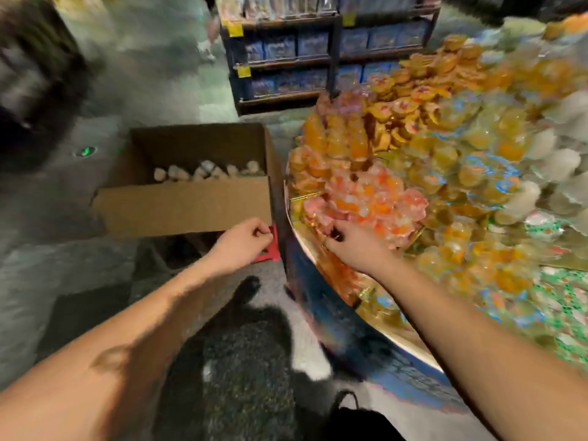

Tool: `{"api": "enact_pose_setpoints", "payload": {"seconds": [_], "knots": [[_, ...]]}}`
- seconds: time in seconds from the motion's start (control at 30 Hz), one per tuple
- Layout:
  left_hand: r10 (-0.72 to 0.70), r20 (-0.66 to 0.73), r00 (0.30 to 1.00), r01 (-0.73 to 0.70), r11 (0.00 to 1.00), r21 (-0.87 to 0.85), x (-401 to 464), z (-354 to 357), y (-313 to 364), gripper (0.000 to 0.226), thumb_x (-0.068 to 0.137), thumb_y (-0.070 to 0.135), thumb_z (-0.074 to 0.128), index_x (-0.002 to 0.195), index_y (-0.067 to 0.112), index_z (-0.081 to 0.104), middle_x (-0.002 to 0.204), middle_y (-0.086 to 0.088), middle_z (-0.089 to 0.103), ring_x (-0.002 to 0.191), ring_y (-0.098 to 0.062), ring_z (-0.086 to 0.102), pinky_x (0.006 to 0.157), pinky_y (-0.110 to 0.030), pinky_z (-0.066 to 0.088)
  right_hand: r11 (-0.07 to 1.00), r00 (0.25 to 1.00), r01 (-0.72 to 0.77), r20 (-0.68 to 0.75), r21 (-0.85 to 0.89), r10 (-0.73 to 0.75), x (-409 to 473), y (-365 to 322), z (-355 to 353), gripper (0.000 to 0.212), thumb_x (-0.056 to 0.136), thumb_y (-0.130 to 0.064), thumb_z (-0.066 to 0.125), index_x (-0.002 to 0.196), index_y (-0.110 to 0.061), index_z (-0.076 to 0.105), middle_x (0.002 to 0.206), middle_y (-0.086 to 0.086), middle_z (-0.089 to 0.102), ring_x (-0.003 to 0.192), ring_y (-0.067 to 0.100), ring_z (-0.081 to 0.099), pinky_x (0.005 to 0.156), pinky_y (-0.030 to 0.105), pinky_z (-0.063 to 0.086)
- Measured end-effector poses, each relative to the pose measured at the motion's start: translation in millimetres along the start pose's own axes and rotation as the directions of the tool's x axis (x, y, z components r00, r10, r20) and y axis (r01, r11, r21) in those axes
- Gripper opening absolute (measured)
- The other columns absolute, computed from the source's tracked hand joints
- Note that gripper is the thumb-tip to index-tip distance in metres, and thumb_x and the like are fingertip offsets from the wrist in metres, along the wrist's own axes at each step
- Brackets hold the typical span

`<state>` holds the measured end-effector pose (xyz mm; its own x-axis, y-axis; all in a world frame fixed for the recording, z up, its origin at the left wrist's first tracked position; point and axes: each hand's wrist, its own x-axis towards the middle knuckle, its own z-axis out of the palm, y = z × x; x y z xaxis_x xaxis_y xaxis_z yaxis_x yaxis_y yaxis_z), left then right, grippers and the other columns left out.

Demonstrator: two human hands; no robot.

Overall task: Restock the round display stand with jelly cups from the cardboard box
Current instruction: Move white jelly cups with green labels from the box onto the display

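The pink and orange jelly cups (366,198) lie heaped in one wedge of the round display stand (375,326), which fills the right of the view from about one to five o'clock, with yellow, amber and pale cups in the neighbouring wedges. The right hand (353,241) rests at the near edge of that pink heap, fingers curled down among the cups; blur hides whether it pinches one or has just let go, so its grip cannot be told. At nine to ten o'clock from it stands the open cardboard box (187,208), propped on something red, with pale cup tops showing low inside along the far wall. The left hand (246,238) hovers just below the box's near flap, loosely fisted, with nothing visible in it. This looks like the placing step, one load settling into the pink wedge. The next move probably calls for reaching over the near flap, deep into the box, for more cups.
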<state>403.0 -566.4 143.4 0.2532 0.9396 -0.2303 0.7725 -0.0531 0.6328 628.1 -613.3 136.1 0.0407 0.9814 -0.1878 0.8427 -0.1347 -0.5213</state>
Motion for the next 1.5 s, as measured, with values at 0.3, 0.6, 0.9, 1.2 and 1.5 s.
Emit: {"api": "enact_pose_setpoints", "payload": {"seconds": [0.3, 0.6, 0.9, 1.2, 1.5], "knots": [[-0.245, -0.156, 0.957, 0.251, 0.968, 0.019, 78.7, -82.2, -130.3, 0.011, 0.097, 0.021, 0.047, 0.095, 0.021, 0.057, 0.099, -0.003, 0.064, 0.09, -0.022, 0.058, 0.072, -0.029, 0.041, 0.987, 0.951, 0.147, 0.265, 0.066, -0.159, 144.4, -118.4, 74.1, 0.016, 0.1, -0.024, 0.052, 0.092, -0.011, 0.059, 0.089, 0.006, 0.065, 0.074, 0.016, 0.056, 0.064, 0.028, 0.043], [-0.366, -0.191, 0.911, 0.374, 0.927, 0.006, 228.7, -168.9, -250.0, 0.018, 0.093, 0.006, 0.055, 0.075, 0.008, 0.053, 0.075, -0.01, 0.052, 0.077, -0.022, 0.049, 0.062, -0.03, 0.029, 0.972, 0.88, 0.232, 0.432, -0.027, -0.198, 336.6, -196.1, 129.1, 0.028, 0.099, -0.027, 0.05, 0.115, -0.01, 0.065, 0.115, 0.009, 0.067, 0.106, 0.026, 0.062, 0.074, 0.027, 0.037], [-0.527, -0.141, 0.838, 0.512, 0.849, -0.131, 340.1, -248.5, -337.3, 0.017, 0.097, 0.015, 0.054, 0.107, 0.008, 0.066, 0.097, -0.007, 0.056, 0.095, -0.022, 0.054, 0.07, -0.024, 0.03, 0.992, 0.822, 0.126, 0.56, -0.003, -0.103, 490.1, -235.3, 181.0, 0.03, 0.102, -0.031, 0.05, 0.12, -0.007, 0.058, 0.11, 0.009, 0.063, 0.103, 0.027, 0.06, 0.082, 0.037, 0.047], [-0.718, 0.179, 0.673, 0.736, 0.627, -0.254, 474.5, -274.1, -459.1, 0.034, 0.095, 0.016, 0.052, 0.123, -0.001, 0.06, 0.122, -0.025, 0.063, 0.112, -0.039, 0.062, 0.092, -0.04, 0.054, 0.956, 0.808, -0.273, 0.515, -0.105, 0.288, 602.6, -276.7, 279.7, 0.036, 0.098, -0.042, 0.052, 0.123, -0.017, 0.059, 0.113, 0.003, 0.063, 0.092, 0.015, 0.057, 0.078, 0.03, 0.048], [-0.827, 0.36, 0.431, 0.881, 0.472, 0.029, 547.8, -232.1, -554.7, 0.045, 0.096, 0.022, 0.056, 0.136, 0.003, 0.049, 0.133, -0.016, 0.055, 0.121, -0.033, 0.055, 0.101, -0.037, 0.048, 0.796, 0.624, -0.605, 0.632, 0.02, 0.459, 692.3, -289.4, 378.8, 0.039, 0.101, -0.043, 0.046, 0.121, -0.013, 0.059, 0.108, 0.007, 0.065, 0.094, 0.023, 0.065, 0.084, 0.039, 0.056]]}}
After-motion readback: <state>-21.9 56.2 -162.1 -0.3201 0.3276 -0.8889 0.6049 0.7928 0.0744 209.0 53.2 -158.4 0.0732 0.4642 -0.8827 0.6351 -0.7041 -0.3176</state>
